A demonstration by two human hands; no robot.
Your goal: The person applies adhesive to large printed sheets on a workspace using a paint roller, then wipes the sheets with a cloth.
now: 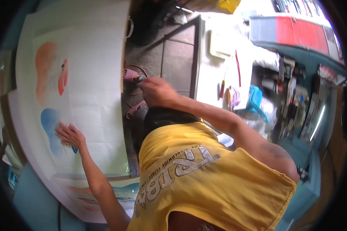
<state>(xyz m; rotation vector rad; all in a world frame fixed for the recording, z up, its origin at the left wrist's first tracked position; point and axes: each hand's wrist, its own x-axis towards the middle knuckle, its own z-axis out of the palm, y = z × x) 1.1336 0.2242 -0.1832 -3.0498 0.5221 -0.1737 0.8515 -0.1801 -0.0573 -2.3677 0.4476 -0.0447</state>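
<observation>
My left hand [70, 136] is open, fingers spread, over a blue painted shape [49, 125] on a large white sheet [98, 104]. A small dark blue patch shows beside its palm. An orange-red painted shape [45, 67] and a smaller red shape with a dark mark [63, 79] are further up the sheet. Off the sheet, in front of my body, my right hand [155, 91] is closed round a small dark object, blurred and mostly hidden.
A framed picture [127, 191] lies at the sheet's near end. Right of the dark metal frame [197, 57] is a white surface [208, 82] with a red-handled tool [222, 89], a pale tray [221, 45] and a blue container [255, 99]. Cluttered shelves [293, 88] stand beyond.
</observation>
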